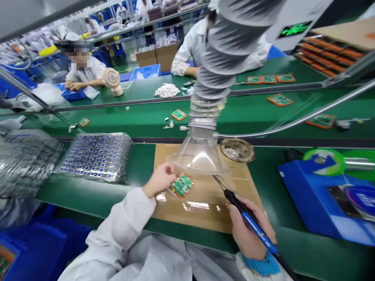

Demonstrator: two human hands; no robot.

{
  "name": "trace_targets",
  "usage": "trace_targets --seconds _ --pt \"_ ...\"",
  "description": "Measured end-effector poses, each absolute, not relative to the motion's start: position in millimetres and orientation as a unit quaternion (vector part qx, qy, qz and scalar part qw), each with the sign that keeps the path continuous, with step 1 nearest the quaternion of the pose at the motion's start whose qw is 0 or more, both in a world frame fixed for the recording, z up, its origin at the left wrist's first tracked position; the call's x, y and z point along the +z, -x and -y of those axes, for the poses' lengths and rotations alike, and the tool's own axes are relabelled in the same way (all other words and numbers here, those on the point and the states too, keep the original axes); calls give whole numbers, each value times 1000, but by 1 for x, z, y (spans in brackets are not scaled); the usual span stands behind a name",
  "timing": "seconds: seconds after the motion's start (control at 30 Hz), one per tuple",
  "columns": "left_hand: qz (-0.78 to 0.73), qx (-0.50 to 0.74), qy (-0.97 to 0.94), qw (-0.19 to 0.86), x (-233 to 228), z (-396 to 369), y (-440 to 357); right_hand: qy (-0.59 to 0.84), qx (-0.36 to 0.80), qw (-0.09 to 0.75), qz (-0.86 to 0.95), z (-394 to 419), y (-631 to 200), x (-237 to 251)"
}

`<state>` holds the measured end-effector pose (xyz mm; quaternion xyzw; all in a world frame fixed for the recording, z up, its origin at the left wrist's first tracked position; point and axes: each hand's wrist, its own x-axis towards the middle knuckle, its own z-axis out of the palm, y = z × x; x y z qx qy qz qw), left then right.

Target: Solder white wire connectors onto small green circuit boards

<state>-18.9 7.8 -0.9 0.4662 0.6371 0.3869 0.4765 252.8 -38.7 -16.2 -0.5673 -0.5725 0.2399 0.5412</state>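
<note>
The left hand (159,179) pinches a small green, orange-framed circuit board (181,185) on the brown mat (205,210). The right hand (249,228) grips a blue-handled soldering iron (249,220), its tip short of the board; soldering judged unfinished.

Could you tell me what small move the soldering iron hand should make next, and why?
Probably bring the soldering iron tip left and down to the circuit board. The right hand holds the iron with its tip in the air beside the board, while the left hand steadies the board on the brown mat under the clear fume hood.
</note>
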Motion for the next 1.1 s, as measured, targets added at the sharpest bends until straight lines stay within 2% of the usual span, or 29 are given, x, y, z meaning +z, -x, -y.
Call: trace_targets --seconds 0.1,0.2,0.3,0.4,0.47,0.57,0.67,0.83,1.03,1.1 --pt "-655 273 -614 346 5 -2 -7 559 308 496 589 43 -237 -14" --pt "-642 170 -698 268 18 4 -6 484 380 431 660 48 -220 -23" --pt "-631 109 -744 188 38 19 22 446 374 342 737 48 -211 -35" --pt "-682 115 -717 91 67 38 78 466 324 276 776 41 -212 -39" --pt "-750 131 -648 25 87 48 126 472 298 273 784 36 -216 -39" --pt "-832 59 -548 -57 107 59 195 468 273 292 788 34 -221 -38" --pt "-849 -23 -523 -69 110 65 236 446 281 299 796 39 -221 -40" --pt "-824 -43 -562 -61 102 59 250 431 303 258 810 38 -216 -41" --pt "-818 -81 -567 -53 119 49 249 437 315 326 777 28 -225 -29" --pt "-821 -53 -565 -69 126 51 238 436 318 343 769 26 -228 -26"
